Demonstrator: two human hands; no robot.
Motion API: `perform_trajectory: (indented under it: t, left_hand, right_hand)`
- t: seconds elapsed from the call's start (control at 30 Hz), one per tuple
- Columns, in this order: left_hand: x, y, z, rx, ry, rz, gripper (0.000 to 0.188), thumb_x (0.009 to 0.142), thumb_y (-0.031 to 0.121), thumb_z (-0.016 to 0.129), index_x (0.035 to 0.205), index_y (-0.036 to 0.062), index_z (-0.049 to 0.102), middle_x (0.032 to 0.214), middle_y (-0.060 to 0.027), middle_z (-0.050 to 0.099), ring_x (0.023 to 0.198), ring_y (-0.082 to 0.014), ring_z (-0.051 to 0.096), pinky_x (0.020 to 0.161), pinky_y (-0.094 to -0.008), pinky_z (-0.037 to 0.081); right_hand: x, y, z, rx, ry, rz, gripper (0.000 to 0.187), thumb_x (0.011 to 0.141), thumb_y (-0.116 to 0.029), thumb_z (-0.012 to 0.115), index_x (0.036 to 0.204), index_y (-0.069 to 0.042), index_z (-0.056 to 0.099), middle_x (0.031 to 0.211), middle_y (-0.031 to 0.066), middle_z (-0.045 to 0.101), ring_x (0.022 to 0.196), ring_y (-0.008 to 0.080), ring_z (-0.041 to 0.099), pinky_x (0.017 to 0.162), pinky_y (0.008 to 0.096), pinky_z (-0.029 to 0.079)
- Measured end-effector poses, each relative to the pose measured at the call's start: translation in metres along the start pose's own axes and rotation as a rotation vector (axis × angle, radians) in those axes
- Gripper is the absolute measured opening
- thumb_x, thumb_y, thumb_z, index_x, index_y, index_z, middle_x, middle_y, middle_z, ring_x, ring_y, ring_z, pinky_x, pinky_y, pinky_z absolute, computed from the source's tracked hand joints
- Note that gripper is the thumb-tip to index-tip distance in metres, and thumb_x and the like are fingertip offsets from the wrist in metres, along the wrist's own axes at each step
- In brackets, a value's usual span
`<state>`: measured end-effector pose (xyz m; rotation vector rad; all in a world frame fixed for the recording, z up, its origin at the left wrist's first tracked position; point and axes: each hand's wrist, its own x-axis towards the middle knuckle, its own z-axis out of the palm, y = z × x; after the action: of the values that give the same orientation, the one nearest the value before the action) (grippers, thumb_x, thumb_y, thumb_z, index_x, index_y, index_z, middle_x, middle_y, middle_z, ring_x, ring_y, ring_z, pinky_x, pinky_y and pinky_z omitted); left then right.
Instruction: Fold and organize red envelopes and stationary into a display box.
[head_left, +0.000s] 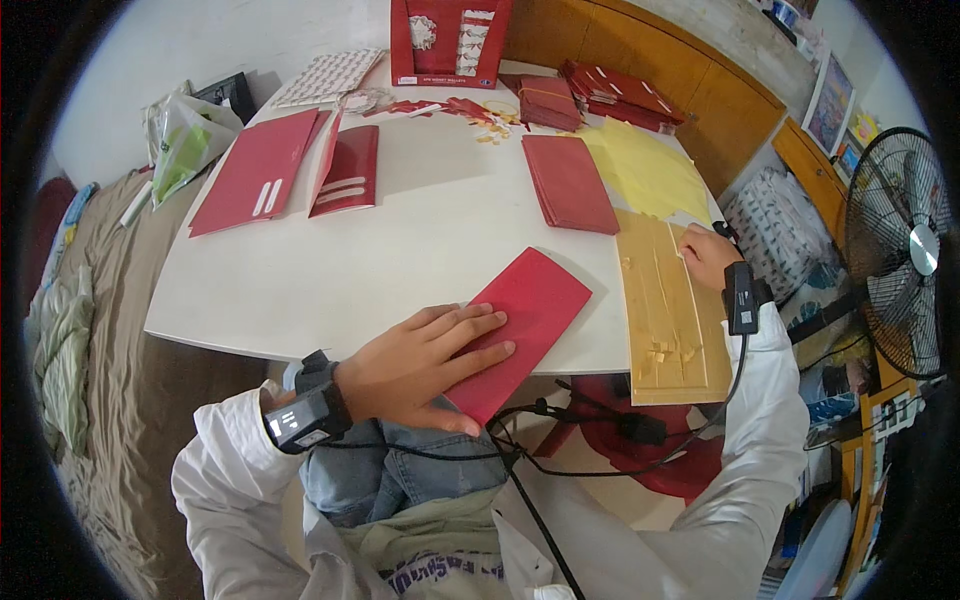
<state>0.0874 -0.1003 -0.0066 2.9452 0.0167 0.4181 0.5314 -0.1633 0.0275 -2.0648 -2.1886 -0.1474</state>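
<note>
My left hand [435, 362] lies flat with fingers spread on a red paper wallet [535, 300], which sits slantwise at the table's near edge and partly overhangs it. My right hand [708, 255] has its fingers curled together over the right edge of a tan board [640, 290]. Strips and small pieces of yellowish tape [665, 355] cling to that board. What the right fingers hold, if anything, is hidden. Beyond the left hand's wallet lies a neat stack of red wallets [570, 182]. To the left stand a half-open red wallet [350, 168] and flat red sheets [250, 180] with white strips.
Yellow paper [650, 165] lies behind the board. Farther back are banded red bundles [548, 102], red scraps [450, 108] and a red display box [450, 40]. A fan [905, 250] stands at right, a bed [110, 340] at left. Black cables [580, 470] cross my lap.
</note>
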Motion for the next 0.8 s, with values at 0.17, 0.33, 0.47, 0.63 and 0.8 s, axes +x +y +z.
perform_trajectory:
  t: [0.17,0.33,0.47,0.63,0.8]
  left_hand:
    - [0.002,0.0,-0.001,0.02,0.03,0.022,0.079,0.078,0.063,0.051,0.13,0.0037,0.042,0.135,-0.02,0.037,0.125,-0.0331,0.037,0.102,-0.0416,0.031]
    - [-0.002,-0.001,0.001,0.005,0.033,0.006,0.082,0.075,0.064,0.054,0.131,0.0048,0.041,0.135,-0.0199,0.036,0.125,-0.0334,0.037,0.102,-0.0436,0.031]
    - [0.0,0.0,0.005,0.016,0.068,-0.02,0.084,0.072,0.064,0.058,0.131,0.0069,0.043,0.134,-0.0183,0.038,0.124,-0.0323,0.038,0.099,-0.0431,0.033]
    - [0.001,0.009,-0.002,0.034,0.06,-0.098,0.08,0.072,0.063,0.058,0.129,0.0081,0.046,0.124,-0.0158,0.045,0.112,-0.0288,0.045,0.095,-0.0431,0.033]
    - [0.0,0.012,-0.005,0.026,0.056,-0.114,0.071,0.075,0.056,0.058,0.128,0.0096,0.047,0.111,-0.0142,0.048,0.102,-0.0271,0.047,0.097,-0.0469,0.03]
  right_hand:
    - [0.0,0.013,0.007,0.035,-0.058,0.058,0.011,0.081,-0.009,0.05,0.079,0.001,0.053,0.084,0.0178,0.052,0.081,0.0363,0.053,0.071,0.0396,0.043]
    - [-0.001,-0.017,-0.002,0.133,0.032,0.074,0.011,0.081,-0.009,0.05,0.081,0.001,0.052,0.085,0.0185,0.05,0.081,0.0369,0.052,0.071,0.0395,0.043]
    - [-0.002,-0.072,-0.016,0.114,0.122,0.116,0.011,0.082,-0.01,0.051,0.082,0.001,0.052,0.085,0.0168,0.051,0.08,0.0366,0.053,0.07,0.0406,0.044]
    - [0.014,-0.139,-0.017,0.104,0.288,-0.207,0.01,0.08,-0.012,0.056,0.08,-0.002,0.053,0.083,0.013,0.053,0.078,0.0348,0.055,0.068,0.0422,0.045]
    - [0.034,-0.184,-0.011,0.174,0.296,-0.335,0.01,0.079,-0.012,0.056,0.079,-0.002,0.055,0.08,0.012,0.054,0.076,0.0329,0.056,0.066,0.0413,0.046]
